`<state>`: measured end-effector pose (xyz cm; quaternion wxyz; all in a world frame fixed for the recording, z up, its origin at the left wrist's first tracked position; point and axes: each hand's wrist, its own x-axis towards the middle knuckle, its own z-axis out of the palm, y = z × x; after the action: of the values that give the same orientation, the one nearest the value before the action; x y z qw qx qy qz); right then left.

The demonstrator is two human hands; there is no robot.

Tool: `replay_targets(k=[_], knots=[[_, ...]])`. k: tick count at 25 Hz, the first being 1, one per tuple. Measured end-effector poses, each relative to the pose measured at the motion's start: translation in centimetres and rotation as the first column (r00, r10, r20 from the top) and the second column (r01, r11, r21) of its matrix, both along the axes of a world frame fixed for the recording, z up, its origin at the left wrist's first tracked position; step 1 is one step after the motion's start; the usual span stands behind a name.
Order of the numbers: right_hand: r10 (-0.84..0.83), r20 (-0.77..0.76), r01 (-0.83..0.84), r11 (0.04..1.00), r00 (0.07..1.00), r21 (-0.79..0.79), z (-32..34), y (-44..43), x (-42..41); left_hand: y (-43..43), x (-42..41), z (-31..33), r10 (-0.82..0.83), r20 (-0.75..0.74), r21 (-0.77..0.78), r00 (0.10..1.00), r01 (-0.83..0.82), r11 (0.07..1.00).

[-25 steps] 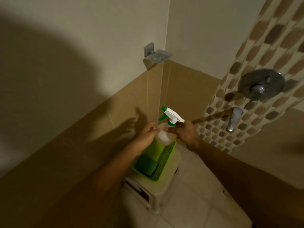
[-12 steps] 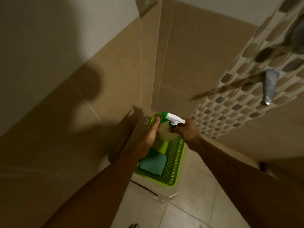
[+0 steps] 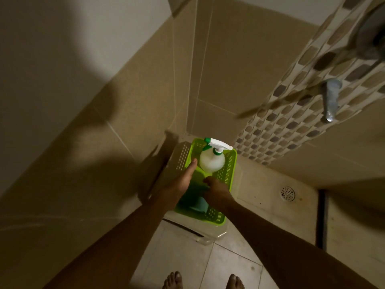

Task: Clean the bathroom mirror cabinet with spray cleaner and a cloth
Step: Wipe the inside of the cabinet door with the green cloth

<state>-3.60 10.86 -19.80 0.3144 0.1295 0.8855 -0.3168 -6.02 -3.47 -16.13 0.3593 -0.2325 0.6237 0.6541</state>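
A spray bottle (image 3: 211, 161) with a white and green trigger head stands upright at the far end of a lime green perforated basket (image 3: 231, 170). A teal cloth (image 3: 199, 204) lies in the basket's near half. My left hand (image 3: 180, 182) stretches along the basket's left side with straight fingers, its tips beside the bottle and holding nothing. My right hand (image 3: 217, 190) dips into the basket over the cloth. Its fingers point down and are hidden, so a grip cannot be made out. No mirror cabinet is in view.
The basket sits on a low pale plastic stool (image 3: 210, 236) in the tiled corner. A metal tap spout (image 3: 331, 99) and a round shower valve (image 3: 370, 36) project from the mosaic wall at right. A floor drain (image 3: 287, 193) lies right of the stool. My bare feet (image 3: 173, 280) stand below.
Both hands have let go of the spray bottle, which now stands in the basket. My right hand dropped from the trigger head to the cloth. The view tilted further down.
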Motion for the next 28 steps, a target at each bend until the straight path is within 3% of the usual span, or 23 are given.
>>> replay_targets(k=[2,6,9,12,14,17,19,21,26,28], knots=[[0.209,0.000,-0.206,0.964,0.978,0.169,-0.8,-1.2,0.2,-0.4,0.2,0.0,-0.051,0.033,-0.021,0.998,0.052,0.998],[0.315,0.082,-0.324,0.891,0.946,0.318,-0.5,-1.8,1.0,-0.8,0.9,1.3,-0.100,0.076,-0.047,0.992,0.103,0.994],[0.251,0.072,-0.260,0.944,0.965,0.202,3.0,-0.7,1.4,-0.7,2.2,5.0,-0.087,-0.014,-0.055,0.996,0.086,0.995],[0.180,-0.017,-0.178,0.982,0.984,0.065,10.5,1.0,1.8,-1.0,2.5,9.7,-0.145,-0.237,-0.140,0.961,0.114,0.984],[0.132,-0.117,-0.135,0.991,0.984,-0.022,17.9,3.0,2.5,-0.5,2.2,14.7,-0.323,-0.387,-0.243,0.864,0.242,0.939],[0.061,-0.240,-0.090,0.990,0.969,-0.111,29.1,6.5,3.3,1.6,1.7,23.8,-0.582,-0.484,-0.398,0.653,0.428,0.811],[0.010,-0.351,-0.053,0.992,0.936,-0.114,36.1,9.2,4.0,3.8,1.3,30.6,-0.659,-0.532,-0.469,0.532,0.463,0.752],[-0.099,-0.492,0.030,0.989,0.865,-0.145,44.4,14.0,7.2,8.0,2.7,39.1,-0.723,-0.598,-0.560,0.346,0.464,0.686],[-0.434,-0.616,0.123,0.868,0.658,-0.480,57.9,24.5,15.7,19.1,8.7,53.1,-0.686,-0.717,-0.600,0.122,0.391,0.697],[-0.529,-0.630,0.151,0.820,0.569,-0.552,60.9,28.8,19.8,24.2,12.1,56.6,-0.618,-0.779,-0.548,0.103,0.368,0.752]])
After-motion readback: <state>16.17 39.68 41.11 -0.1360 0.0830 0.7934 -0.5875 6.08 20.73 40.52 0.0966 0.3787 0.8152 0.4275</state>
